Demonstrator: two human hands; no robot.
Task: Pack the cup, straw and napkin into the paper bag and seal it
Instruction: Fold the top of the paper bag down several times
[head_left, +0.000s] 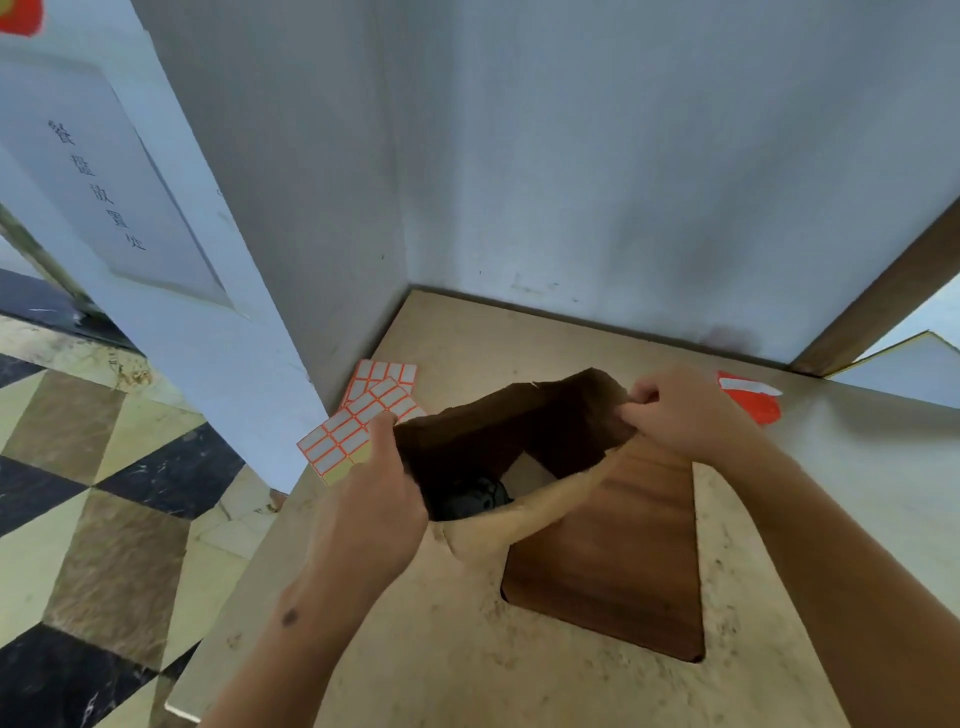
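Note:
A brown paper bag (613, 525) stands on the table with its mouth held wide. My left hand (369, 509) grips the bag's left rim, and my right hand (680, 410) pinches the far right corner of the rim. Deep inside the bag a dark round shape, the lid of the cup (470, 499), shows next to a pale patch of the bag's floor. Neither a straw nor a napkin can be made out in the dark interior.
Two sheets of white stickers with orange borders (363, 415) lie at the table's back-left corner. A red-and-white packet (750, 397) lies at the back right. The beige table (519, 649) meets white walls behind; its left edge drops to a checkered floor.

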